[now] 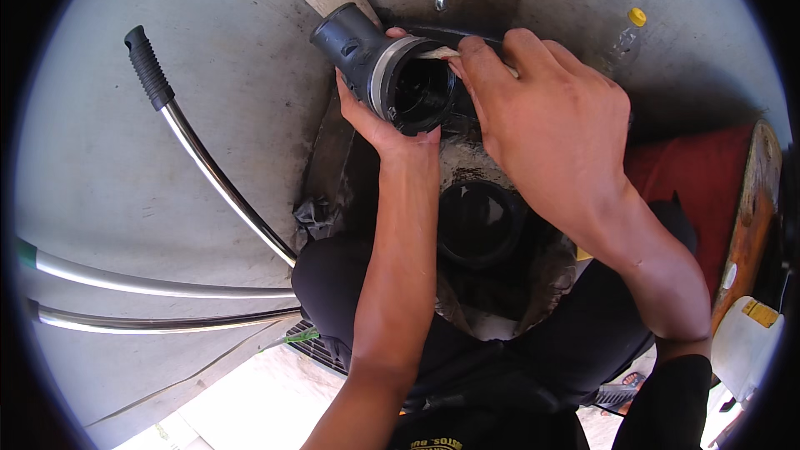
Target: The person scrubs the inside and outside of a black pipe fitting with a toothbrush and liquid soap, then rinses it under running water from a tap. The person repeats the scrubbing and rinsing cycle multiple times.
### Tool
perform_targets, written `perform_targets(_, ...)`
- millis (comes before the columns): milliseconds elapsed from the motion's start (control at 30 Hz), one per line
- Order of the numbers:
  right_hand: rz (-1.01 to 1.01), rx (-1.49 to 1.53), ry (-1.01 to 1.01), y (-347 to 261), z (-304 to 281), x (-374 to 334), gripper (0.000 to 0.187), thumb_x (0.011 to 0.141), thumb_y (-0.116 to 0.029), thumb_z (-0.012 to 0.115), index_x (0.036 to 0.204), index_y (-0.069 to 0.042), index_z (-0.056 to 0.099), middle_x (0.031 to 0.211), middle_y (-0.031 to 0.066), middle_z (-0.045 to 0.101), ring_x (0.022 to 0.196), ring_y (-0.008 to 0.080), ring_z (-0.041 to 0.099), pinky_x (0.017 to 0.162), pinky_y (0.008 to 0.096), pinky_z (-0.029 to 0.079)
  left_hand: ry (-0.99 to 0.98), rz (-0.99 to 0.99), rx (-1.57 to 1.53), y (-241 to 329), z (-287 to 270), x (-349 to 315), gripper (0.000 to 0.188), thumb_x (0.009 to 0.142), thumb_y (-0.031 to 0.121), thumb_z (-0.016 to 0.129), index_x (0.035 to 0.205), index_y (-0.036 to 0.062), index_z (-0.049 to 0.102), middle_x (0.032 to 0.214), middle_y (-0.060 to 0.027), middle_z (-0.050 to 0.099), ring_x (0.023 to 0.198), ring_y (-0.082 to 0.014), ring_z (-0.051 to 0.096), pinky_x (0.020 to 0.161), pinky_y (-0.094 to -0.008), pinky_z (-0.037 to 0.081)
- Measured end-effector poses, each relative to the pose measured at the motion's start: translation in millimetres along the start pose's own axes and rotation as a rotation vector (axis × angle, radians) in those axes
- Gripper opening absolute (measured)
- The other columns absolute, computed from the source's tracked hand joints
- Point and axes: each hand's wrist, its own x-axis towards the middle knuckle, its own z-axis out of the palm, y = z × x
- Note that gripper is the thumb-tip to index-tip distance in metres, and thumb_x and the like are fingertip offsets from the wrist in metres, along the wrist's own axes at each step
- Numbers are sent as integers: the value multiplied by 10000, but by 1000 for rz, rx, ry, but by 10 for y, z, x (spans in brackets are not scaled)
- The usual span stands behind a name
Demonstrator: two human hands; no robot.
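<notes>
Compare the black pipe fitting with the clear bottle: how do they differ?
The black pipe fitting is opaque, the clear bottle see-through. The left hand holds the fitting; no hand holds the bottle. The fitting has an open end, the bottle a yellow cap. Both are hollow.

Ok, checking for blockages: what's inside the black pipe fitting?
In the black pipe fitting, shiny walls show; a pale stick overlaps its opening. The interior of the side branch is covered by its wall.
</notes>
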Motion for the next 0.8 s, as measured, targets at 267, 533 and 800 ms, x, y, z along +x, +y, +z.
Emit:
perform_targets(267, 166, 325, -537, 123, -48, -44, 242, 983, -211, 684, 882, 9, 697, 824, 224, 704, 793, 432, 709, 672, 492, 579, 76, 35, 17, 104, 88, 0, 526, 1064, 419, 406, 1360, 41, 620, 1212, -129, 718, 1152, -278, 703, 1007, -459, 601)
perform_targets(533, 86, 514, -248, 597, -169, 202, 147, 1041, -152, 627, 1034, -25, 698, 915, 170, 698, 907, 423, 662, 788, 488, 506, 312, 41, -193, 81, 199, 67, 510, 1077, 519, 537, 1265, 65, 673, 1130, -125, 739, 1045, -285, 725, 940, -464, 617)
perform_targets(800, -131, 118, -87, 266, -74, 236, 140, 1004, -260, 700, 948, -136, 732, 780, 53, 599, 794, 296, 639, 718, 417, 438, 314, 50, -121, -80, 347, 55, 573, 1033, 583, 629, 1283, 67, 650, 1144, -100, 738, 1023, -241, 730, 911, -419, 625)
